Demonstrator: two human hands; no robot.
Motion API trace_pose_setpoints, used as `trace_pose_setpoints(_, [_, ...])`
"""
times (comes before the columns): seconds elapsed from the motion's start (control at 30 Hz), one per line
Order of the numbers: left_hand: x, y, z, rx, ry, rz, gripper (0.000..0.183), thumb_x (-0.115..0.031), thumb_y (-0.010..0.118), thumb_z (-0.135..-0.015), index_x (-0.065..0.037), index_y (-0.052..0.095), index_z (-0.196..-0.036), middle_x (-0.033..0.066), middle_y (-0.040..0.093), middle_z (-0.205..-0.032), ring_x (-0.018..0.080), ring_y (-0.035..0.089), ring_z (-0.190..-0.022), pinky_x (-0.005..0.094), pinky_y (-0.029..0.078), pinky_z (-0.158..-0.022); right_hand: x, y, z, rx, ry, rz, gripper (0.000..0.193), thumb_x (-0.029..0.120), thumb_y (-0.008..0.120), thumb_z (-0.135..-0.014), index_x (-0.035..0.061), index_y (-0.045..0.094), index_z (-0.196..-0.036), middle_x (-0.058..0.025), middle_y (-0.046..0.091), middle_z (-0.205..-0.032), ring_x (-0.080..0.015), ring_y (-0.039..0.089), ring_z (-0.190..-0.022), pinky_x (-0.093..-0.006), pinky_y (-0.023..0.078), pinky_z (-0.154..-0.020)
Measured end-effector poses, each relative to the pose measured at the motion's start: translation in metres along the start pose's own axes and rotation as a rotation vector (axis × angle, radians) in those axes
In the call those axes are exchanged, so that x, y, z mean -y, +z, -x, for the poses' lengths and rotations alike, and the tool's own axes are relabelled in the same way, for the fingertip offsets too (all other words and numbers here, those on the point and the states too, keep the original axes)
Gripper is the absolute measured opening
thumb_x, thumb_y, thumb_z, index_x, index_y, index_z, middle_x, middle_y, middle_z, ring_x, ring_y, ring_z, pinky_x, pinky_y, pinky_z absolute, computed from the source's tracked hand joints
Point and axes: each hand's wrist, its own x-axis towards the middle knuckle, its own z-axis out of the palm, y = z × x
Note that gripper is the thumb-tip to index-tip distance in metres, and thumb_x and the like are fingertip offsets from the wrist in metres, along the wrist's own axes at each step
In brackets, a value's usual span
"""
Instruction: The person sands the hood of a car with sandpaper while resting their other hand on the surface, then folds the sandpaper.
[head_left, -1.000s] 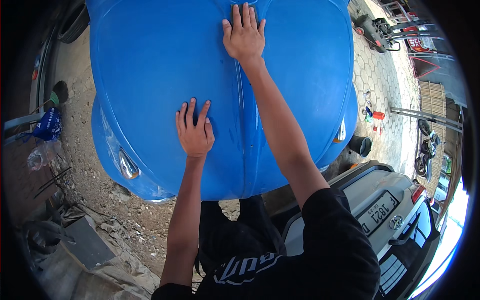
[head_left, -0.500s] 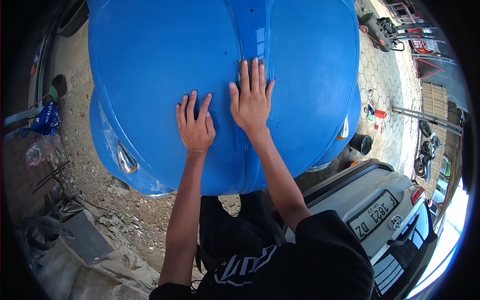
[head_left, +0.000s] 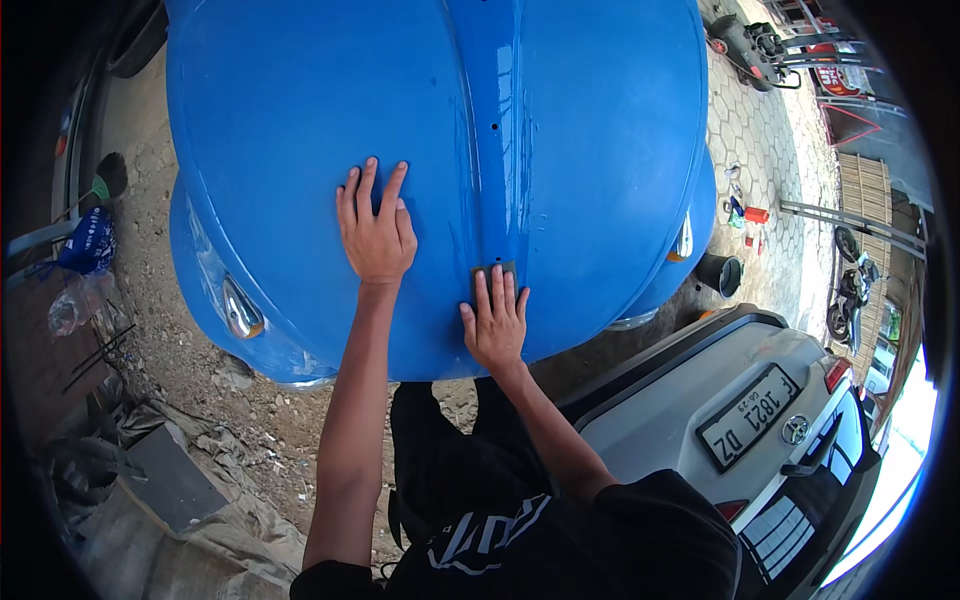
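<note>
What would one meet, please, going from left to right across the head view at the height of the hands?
Blue bag → chrome lamp → left hand → right hand on a dark pad → black bucket → motorbike.

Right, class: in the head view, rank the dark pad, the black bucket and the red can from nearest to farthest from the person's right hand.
1. Dark pad: under the right hand's fingertips, on the blue panel.
2. Black bucket: on the ground, to the right.
3. Red can: on the paving, farther right and beyond the bucket.

An outdoor car repair yard: a blue car body (head_left: 300,130) stands on dirt ground (head_left: 200,400), beside a parked grey car (head_left: 720,400) and paving stones (head_left: 760,150).
</note>
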Motion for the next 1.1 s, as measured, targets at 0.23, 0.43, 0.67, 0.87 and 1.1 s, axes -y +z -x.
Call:
trace_pose_setpoints(0.23, [0.004, -0.003, 0.005, 0.004, -0.01, -0.005, 0.043, -0.019, 0.044, -0.099, -0.024, 0.064, -0.137, 0.0097, 0.053, -0.147, 0.0342, 0.046, -0.137, 0.0566, 0.031, -0.117, 0.039, -0.045, -0.252, -0.399, -0.113, -0.091, 0.059, 0.047, 0.038, -0.106, 0.0124, 0.043, -0.154, -0.0134, 0.037, -0.161, -0.0315, 0.034, -0.149, -0.0637, 0.019, -0.119])
trace_pose_setpoints(0.43, [0.007, -0.002, 0.005, 0.021, -0.009, -0.015, 0.042, -0.02, 0.041, -0.101, -0.022, 0.065, -0.136, 0.0102, 0.052, -0.148, 0.0338, 0.044, -0.139, 0.0568, 0.029, -0.118, 0.037, -0.042, -0.266, -0.422, -0.107, -0.068, 0.058, 0.045, 0.038, -0.106, 0.0133, 0.042, -0.154, -0.0129, 0.037, -0.161, -0.031, 0.034, -0.149, -0.0628, 0.021, -0.12])
trace_pose_setpoints(0.67, [0.002, 0.004, 0.005, -0.011, 0.007, -0.005, 0.041, -0.021, 0.041, -0.102, -0.022, 0.066, -0.135, 0.0102, 0.053, -0.147, 0.0334, 0.046, -0.138, 0.0559, 0.03, -0.118, 0.006, -0.003, -0.018, -0.034, -0.003, -0.01, 0.057, 0.045, 0.045, -0.105, 0.0184, 0.044, -0.155, -0.0086, 0.037, -0.162, -0.0288, 0.033, -0.15, -0.0622, 0.018, -0.12])
trace_pose_setpoints(0.87, [0.011, -0.004, 0.009, -0.019, -0.011, -0.015, 0.042, -0.019, 0.045, -0.099, -0.024, 0.067, -0.134, 0.0098, 0.055, -0.146, 0.0342, 0.049, -0.135, 0.0556, 0.033, -0.116, 0.035, -0.037, -0.195, -0.28, -0.037, -0.101, 0.062, 0.05, 0.039, -0.105, 0.0161, 0.04, -0.156, -0.0105, 0.036, -0.162, -0.0305, 0.031, -0.151, -0.0636, 0.014, -0.12])
trace_pose_setpoints(1.1, [0.006, 0.001, 0.006, -0.017, -0.009, -0.01, 0.042, -0.017, 0.047, -0.098, -0.024, 0.066, -0.135, 0.0103, 0.055, -0.146, 0.034, 0.048, -0.136, 0.0558, 0.033, -0.116, 0.018, -0.05, -0.287, -0.391, -0.071, -0.098, 0.062, 0.048, 0.037, -0.105, 0.0125, 0.038, -0.156, -0.015, 0.033, -0.163, -0.033, 0.03, -0.151, -0.0636, 0.017, -0.12])
